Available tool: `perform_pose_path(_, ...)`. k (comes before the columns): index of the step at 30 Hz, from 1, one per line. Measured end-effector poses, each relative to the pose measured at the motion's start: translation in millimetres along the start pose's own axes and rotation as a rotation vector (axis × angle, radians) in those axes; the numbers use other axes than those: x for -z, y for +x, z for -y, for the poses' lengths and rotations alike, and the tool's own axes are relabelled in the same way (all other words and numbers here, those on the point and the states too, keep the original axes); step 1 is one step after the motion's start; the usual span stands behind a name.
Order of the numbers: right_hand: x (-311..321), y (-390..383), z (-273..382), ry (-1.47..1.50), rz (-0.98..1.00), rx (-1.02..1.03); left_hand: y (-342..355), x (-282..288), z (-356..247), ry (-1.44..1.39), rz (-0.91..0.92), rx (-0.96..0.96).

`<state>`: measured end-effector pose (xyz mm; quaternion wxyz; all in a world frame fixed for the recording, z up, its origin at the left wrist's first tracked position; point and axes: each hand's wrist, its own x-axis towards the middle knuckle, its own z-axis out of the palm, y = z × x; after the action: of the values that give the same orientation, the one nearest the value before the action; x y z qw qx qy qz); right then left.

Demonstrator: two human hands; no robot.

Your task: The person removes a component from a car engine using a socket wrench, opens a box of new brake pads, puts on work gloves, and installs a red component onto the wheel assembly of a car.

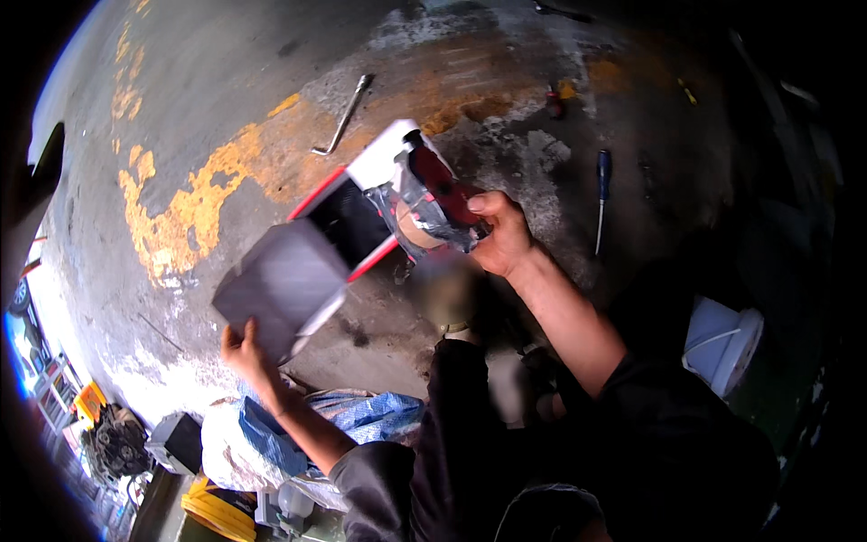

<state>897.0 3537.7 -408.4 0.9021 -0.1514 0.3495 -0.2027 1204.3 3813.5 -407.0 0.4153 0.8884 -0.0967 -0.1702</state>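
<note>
My left hand (250,361) grips the lower edge of an open cardboard box (334,221), with the thumb and fingers closed on its grey side. The box has a black inside, red edges and a white end flap, and it is tilted above the floor. My right hand (499,233) is closed round a dark red and black object (438,176), partly covered in crinkled clear plastic. A tan round part (417,226) shows on it. The object is over the box's white end; the frame does not show its exact kind.
On the stained concrete floor lie an L-shaped wrench (345,116), a blue-handled screwdriver (602,194), a red-handled tool (554,102) and a yellow-handled one (688,91). A white bucket (722,343) is at the right. Blue and white sacks (262,438) and a yellow coil (217,513) are at lower left.
</note>
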Motion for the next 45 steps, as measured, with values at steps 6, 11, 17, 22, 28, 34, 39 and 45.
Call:
perform_pose_path(6, 22, -23, 22, -0.180, 0.002, 0.259, -48, -44, -107, -0.184, -0.085, -0.247)
perform_pose_path(11, -1, -61, 38, -0.459, -0.090, 0.380, -119, -206, -88, -1.107, 1.081, 0.222)
perform_pose_path(17, 194, -57, 135, -1.462, -1.312, 0.199, -140, -241, -142, -1.375, 1.360, 0.517)
perform_pose_path(22, 269, -49, 128, -1.783, -1.266, -0.029, -150, -250, -117, -1.355, 1.245, 0.736)
perform_pose_path(28, 132, -50, 139, -0.575, -0.579, 0.716, -148, -250, -105, -1.461, 1.390, 0.763)
perform_pose_path(34, -58, -121, 157, -0.507, 0.209, 0.966, -146, -254, -71, -1.398, 1.164, 0.858)
perform_pose_path(39, -77, -82, 103, -0.540, 0.035, 0.689, -155, -241, -112, -1.520, 1.011, 0.776)
perform_pose_path(45, -56, -68, 75, -0.905, 0.220, 0.905, -158, -227, -105, -1.611, 1.125, 0.818)
